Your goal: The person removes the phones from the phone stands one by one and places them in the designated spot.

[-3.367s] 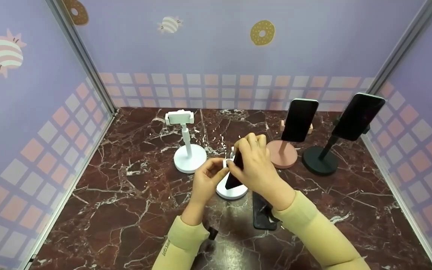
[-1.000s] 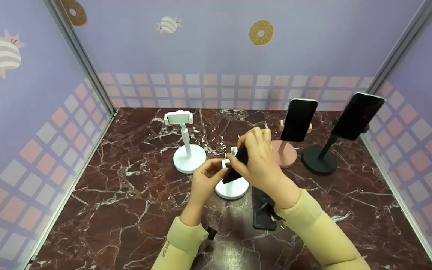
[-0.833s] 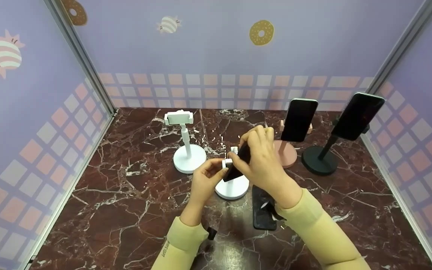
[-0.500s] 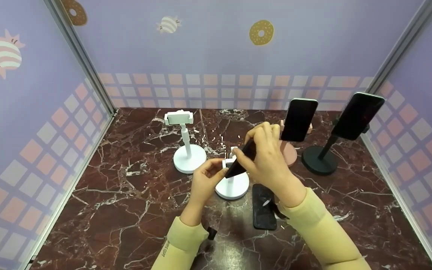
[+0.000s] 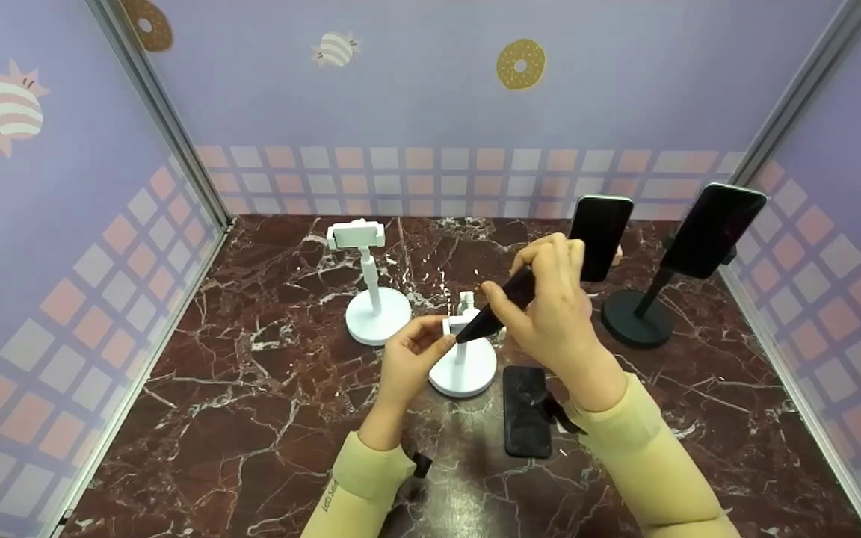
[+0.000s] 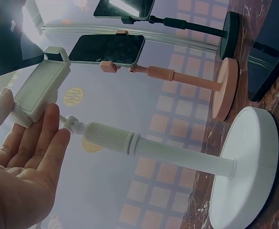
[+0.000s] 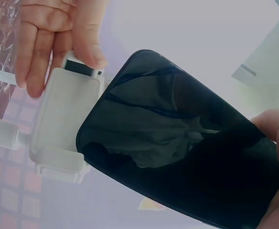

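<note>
In the head view my left hand (image 5: 409, 362) pinches the left end of the clamp on the white stand (image 5: 463, 373); the left wrist view shows its thumb and fingers around the clamp (image 6: 40, 90). My right hand (image 5: 561, 317) grips a black phone (image 5: 501, 305) by its upper end, tilted, with the lower end beside the clamp. In the right wrist view the phone (image 7: 173, 138) slants across one edge of the clamp (image 7: 65, 112), whose white face is largely uncovered.
Another white stand (image 5: 378, 315) is at the left. Behind my right hand is a phone (image 5: 601, 224) on a pink stand (image 6: 225, 89), with a phone (image 5: 714, 232) on a black stand (image 5: 637, 320) farther right. A black phone (image 5: 526, 433) lies flat in front.
My right hand has moved up and to the right with the phone, whose lower end has risen and tilted away from the clamp. The left hand keeps its hold.
</note>
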Available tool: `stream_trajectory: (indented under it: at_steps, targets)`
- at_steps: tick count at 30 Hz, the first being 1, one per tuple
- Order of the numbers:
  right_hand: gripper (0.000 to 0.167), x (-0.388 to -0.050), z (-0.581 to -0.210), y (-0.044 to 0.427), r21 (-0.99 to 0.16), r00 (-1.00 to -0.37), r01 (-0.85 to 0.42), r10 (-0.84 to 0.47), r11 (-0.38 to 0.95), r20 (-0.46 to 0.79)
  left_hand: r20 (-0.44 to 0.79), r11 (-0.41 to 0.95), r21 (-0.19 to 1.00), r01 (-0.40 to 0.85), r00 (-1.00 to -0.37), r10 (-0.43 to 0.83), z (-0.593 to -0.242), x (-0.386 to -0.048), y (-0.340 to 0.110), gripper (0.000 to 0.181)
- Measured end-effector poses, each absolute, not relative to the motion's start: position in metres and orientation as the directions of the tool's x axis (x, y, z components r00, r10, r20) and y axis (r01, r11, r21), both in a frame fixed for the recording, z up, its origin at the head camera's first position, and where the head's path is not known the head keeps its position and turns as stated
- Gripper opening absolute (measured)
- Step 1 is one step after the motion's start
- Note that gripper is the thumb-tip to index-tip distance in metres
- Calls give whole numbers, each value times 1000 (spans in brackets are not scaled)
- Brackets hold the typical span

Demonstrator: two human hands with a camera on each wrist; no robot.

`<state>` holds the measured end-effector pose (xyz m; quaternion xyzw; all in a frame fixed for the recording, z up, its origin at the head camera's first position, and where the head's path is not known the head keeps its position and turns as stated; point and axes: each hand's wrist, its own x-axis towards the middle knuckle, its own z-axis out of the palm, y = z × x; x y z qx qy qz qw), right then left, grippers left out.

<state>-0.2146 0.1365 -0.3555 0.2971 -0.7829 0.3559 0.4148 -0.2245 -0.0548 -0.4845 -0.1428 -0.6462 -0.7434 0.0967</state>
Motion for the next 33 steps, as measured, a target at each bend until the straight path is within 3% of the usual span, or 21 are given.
stream_trajectory:
  at_steps: [33]
  targets:
    - [31,-213,-373,174,-337,-517,-707,-130,622,846,338,-139,934,330,-940,40,-485,-224,-55,38]
